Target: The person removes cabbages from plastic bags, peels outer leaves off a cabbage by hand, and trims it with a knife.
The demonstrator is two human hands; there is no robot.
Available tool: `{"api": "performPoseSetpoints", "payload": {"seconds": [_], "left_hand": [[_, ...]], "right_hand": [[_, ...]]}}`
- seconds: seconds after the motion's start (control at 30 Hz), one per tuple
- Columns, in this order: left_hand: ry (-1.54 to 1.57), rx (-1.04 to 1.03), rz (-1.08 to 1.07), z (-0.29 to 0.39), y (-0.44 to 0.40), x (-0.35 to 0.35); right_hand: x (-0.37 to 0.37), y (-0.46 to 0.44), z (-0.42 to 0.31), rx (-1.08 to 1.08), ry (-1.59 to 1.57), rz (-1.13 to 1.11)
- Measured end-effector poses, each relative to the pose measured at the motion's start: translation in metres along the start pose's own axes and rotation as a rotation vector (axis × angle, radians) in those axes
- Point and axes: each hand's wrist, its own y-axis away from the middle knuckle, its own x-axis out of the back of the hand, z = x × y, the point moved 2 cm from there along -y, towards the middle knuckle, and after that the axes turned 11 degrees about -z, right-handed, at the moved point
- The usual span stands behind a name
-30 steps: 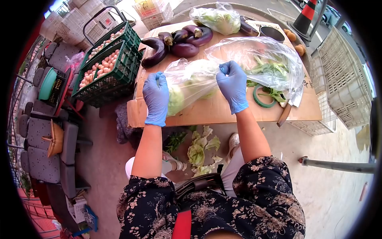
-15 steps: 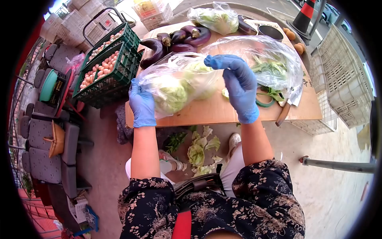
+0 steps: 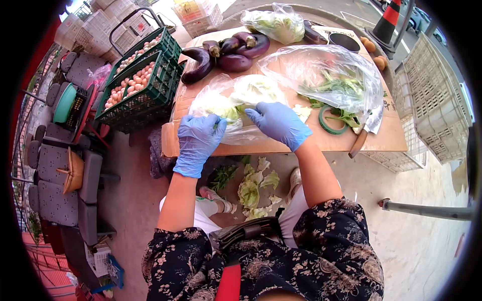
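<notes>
A clear plastic bag (image 3: 203,98) with pale green lettuce (image 3: 253,90) inside lies on the cardboard-covered table (image 3: 321,143). My left hand (image 3: 200,140), in a blue glove, pinches the near left part of the bag. My right hand (image 3: 282,124), gloved too, has its fingers closed on the bag's right side, just in front of the lettuce. Both hands are close together near the table's front edge. To the right of my right hand are a roll of green tape (image 3: 322,120) and a knife (image 3: 369,125) with a wooden handle.
Several eggplants (image 3: 235,62) and a bagged lettuce (image 3: 273,24) lie at the back. A bag of leafy greens (image 3: 346,83) is on the right. Green egg crates (image 3: 145,95) stand left, white crates (image 3: 429,95) right. Lettuce leaves (image 3: 249,190) lie on the floor between my feet.
The lettuce bag, held up and tilted before, now rests lower on the table. My right hand has come down and left onto the bag; my left hand has turned inward toward it.
</notes>
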Motion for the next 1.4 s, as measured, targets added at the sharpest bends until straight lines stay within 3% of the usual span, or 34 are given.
{"api": "performPoseSetpoints", "payload": {"seconds": [0.07,0.17,0.27,0.33,0.37,0.47,0.5,0.6,0.63,0.67,0.73,0.83,0.9,1.03,1.17,1.4], "left_hand": [[0.181,0.238,-0.064,-0.007,0.019,0.001],[0.224,0.357,-0.019,-0.01,0.038,-0.01],[0.33,0.467,0.016,-0.026,0.045,-0.029],[0.395,0.483,0.089,-0.045,0.044,-0.043],[0.552,0.445,0.039,-0.053,0.043,-0.049],[1.226,0.628,-0.063,-0.063,0.035,-0.049],[1.198,0.542,0.029,-0.072,0.036,-0.063],[1.36,0.451,0.063,-0.088,0.032,-0.091],[1.414,0.53,0.064,-0.081,0.031,-0.085],[1.466,0.608,0.064,-0.072,0.029,-0.08],[1.53,0.673,0.084,-0.068,0.026,-0.077],[1.659,0.647,0.191,-0.075,0.025,-0.093],[1.853,0.635,0.339,-0.08,0.023,-0.106],[1.931,0.607,0.595,-0.084,0.027,-0.113],[1.883,0.512,0.658,-0.075,0.024,-0.1],[2.152,0.385,0.575,-0.051,-0.017,-0.083]], "right_hand": [[0.003,-0.015,0.022,-0.139,-0.206,0.305],[0.003,-0.016,0.017,-0.005,0.021,0.683],[-0.007,-0.03,0.028,-0.01,0.068,0.611],[-0.008,-0.037,0.046,0.046,-0.058,0.573],[-0.008,-0.04,0.053,0.076,-0.124,0.557],[0.024,-0.015,0.025,-0.073,-0.148,0.595],[0.029,-0.006,0.011,-0.027,-0.005,0.778],[0.018,-0.001,-0.015,0.22,-0.434,0.668],[0.004,-0.007,-0.023,0.21,-0.663,0.504],[-0.013,-0.016,-0.022,0.18,-0.669,0.332],[-0.046,-0.026,-0.024,0.143,-0.156,0.299],[-0.062,-0.028,-0.035,-0.001,-0.288,0.151],[-0.069,-0.033,-0.033,0.044,-0.347,0.203],[-0.082,-0.037,-0.026,0.08,-0.59,0.313],[-0.084,-0.019,-0.02,0.121,-0.721,0.407],[-0.061,-0.009,-0.01,0.384,-0.534,0.554]]}}
